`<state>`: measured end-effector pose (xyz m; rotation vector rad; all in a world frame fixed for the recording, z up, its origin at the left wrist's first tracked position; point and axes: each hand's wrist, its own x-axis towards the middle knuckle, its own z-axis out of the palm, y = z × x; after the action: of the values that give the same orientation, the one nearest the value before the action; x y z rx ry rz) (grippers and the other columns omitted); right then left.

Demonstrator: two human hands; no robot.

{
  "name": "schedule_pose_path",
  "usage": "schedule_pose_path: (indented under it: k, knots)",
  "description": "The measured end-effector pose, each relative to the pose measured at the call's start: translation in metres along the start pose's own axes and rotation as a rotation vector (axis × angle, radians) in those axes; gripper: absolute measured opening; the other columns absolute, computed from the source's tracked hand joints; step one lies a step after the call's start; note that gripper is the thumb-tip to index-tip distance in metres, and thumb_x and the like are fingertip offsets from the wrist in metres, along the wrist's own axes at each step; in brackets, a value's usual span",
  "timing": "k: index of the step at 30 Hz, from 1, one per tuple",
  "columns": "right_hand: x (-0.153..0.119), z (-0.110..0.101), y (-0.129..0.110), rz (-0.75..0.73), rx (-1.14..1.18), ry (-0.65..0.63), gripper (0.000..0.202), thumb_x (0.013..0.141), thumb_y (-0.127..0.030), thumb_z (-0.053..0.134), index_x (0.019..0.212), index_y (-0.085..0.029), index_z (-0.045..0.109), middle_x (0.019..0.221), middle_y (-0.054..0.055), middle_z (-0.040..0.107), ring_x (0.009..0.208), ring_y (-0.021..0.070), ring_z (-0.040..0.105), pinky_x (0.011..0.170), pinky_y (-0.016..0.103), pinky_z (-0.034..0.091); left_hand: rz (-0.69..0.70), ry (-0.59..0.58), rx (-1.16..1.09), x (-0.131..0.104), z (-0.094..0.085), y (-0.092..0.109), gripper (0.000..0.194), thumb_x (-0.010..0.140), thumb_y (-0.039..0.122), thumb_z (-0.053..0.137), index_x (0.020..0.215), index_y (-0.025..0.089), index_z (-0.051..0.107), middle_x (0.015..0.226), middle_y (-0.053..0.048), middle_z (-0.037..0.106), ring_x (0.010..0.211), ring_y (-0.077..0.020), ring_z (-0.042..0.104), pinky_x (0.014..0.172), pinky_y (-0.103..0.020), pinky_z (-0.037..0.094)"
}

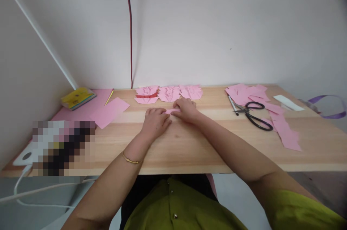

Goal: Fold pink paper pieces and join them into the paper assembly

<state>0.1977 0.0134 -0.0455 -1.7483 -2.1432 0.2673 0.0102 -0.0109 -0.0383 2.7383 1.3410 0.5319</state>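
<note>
Squarely between the left hand and the right hand, equally near both, a pink paper lies on the wooden table, its visible strip running crosswise, each hand touching one side, though whether either pinches it I cannot tell.

Olive-green shirt with small shiny buttons down the front, short right sleeve; slim gold-coloured bangle behind the left hand.
</note>
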Motion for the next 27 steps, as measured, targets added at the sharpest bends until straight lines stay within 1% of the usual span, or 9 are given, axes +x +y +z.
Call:
schedule_pose_path:
  k: [5, 9, 12, 15, 17, 19, 21, 25, 27]
  knots:
    - [0.002, -0.013, 0.014, -0.051, -0.014, -0.101, 0.028, 0.074, -0.044, 0.063, 0.095, -0.027, 0.060, 0.106, 0.006, 0.055, 0.100, 0.0267, 0.047, 0.080, 0.040, 0.036, -0.019, 0.003, -0.022, 0.001, 0.000, -0.001, 0.025, 0.084, 0.036, 0.051, 0.097, 0.026, 0.069, 0.112, -0.005, 0.062, 0.106, -0.0229, 0.051, 0.096, -0.043, 0.032]
    - [-0.001, -0.022, 0.025, -0.065, -0.003, -0.111, 0.028, 0.073, -0.042, 0.064, 0.098, -0.027, 0.062, 0.103, 0.008, 0.057, 0.095, 0.0257, 0.050, 0.078, 0.038, 0.036, -0.032, 0.005, -0.067, 0.002, 0.004, -0.007, 0.024, 0.083, 0.034, 0.052, 0.094, 0.024, 0.070, 0.112, -0.005, 0.062, 0.105, -0.0225, 0.052, 0.095, -0.041, 0.036]
    - [-0.003, -0.024, 0.028, -0.112, 0.020, -0.117, 0.027, 0.075, -0.038, 0.063, 0.099, -0.026, 0.063, 0.103, 0.008, 0.057, 0.093, 0.0239, 0.051, 0.079, 0.036, 0.037, -0.073, 0.058, -0.091, 0.003, 0.005, -0.011, 0.022, 0.083, 0.033, 0.052, 0.087, 0.021, 0.070, 0.108, -0.006, 0.063, 0.101, -0.0217, 0.054, 0.093, -0.038, 0.038]
    - [-0.003, -0.023, 0.031, -0.149, 0.037, -0.103, 0.024, 0.076, -0.035, 0.061, 0.099, -0.026, 0.063, 0.102, 0.007, 0.058, 0.094, 0.0224, 0.051, 0.081, 0.035, 0.037, -0.129, 0.068, -0.068, 0.006, 0.003, -0.011, 0.024, 0.081, 0.032, 0.053, 0.096, 0.019, 0.066, 0.105, -0.008, 0.062, 0.099, -0.0221, 0.054, 0.091, -0.037, 0.040]
    - [-0.002, -0.023, 0.032, -0.172, 0.051, -0.102, 0.023, 0.076, -0.034, 0.062, 0.098, -0.026, 0.063, 0.101, 0.007, 0.059, 0.095, 0.0219, 0.051, 0.082, 0.034, 0.038, -0.164, 0.016, -0.015, 0.012, -0.002, -0.008, 0.028, 0.079, 0.033, 0.054, 0.102, 0.019, 0.064, 0.104, -0.010, 0.062, 0.098, -0.0244, 0.054, 0.087, -0.038, 0.042]
    - [-0.002, -0.022, 0.032, -0.178, 0.059, -0.101, 0.023, 0.076, -0.033, 0.062, 0.098, -0.025, 0.064, 0.101, 0.006, 0.059, 0.095, 0.0217, 0.052, 0.082, 0.034, 0.038, -0.213, -0.070, 0.057, 0.021, -0.006, -0.004, 0.027, 0.076, 0.034, 0.055, 0.096, 0.018, 0.065, 0.103, -0.012, 0.061, 0.098, -0.0275, 0.054, 0.082, -0.039, 0.043]
    - [-0.002, -0.022, 0.032, -0.176, 0.069, -0.098, 0.023, 0.076, -0.033, 0.062, 0.097, -0.024, 0.064, 0.100, 0.006, 0.060, 0.094, 0.0214, 0.052, 0.082, 0.034, 0.038, -0.283, -0.162, 0.091, 0.032, -0.011, -0.001, 0.024, 0.073, 0.035, 0.057, 0.088, 0.019, 0.066, 0.102, -0.013, 0.061, 0.096, -0.0285, 0.055, 0.079, -0.038, 0.044]
    - [-0.002, -0.021, 0.033, -0.184, 0.095, -0.089, 0.023, 0.075, -0.031, 0.062, 0.097, -0.023, 0.064, 0.100, 0.006, 0.061, 0.095, 0.0206, 0.053, 0.082, 0.033, 0.039, -0.422, -0.245, 0.032, 0.052, -0.015, 0.001, 0.025, 0.061, 0.032, 0.066, 0.082, 0.020, 0.065, 0.096, -0.013, 0.064, 0.091, -0.0280, 0.057, 0.076, -0.037, 0.043]
    - [-0.002, -0.020, 0.033, -0.198, 0.104, -0.095, 0.023, 0.075, -0.029, 0.062, 0.097, -0.022, 0.064, 0.101, 0.006, 0.061, 0.097, 0.0209, 0.052, 0.083, 0.033, 0.039, -0.446, -0.260, -0.027, 0.054, -0.016, 0.000, 0.021, 0.059, 0.032, 0.068, 0.076, 0.021, 0.066, 0.091, -0.011, 0.065, 0.088, -0.0263, 0.058, 0.074, -0.035, 0.043]
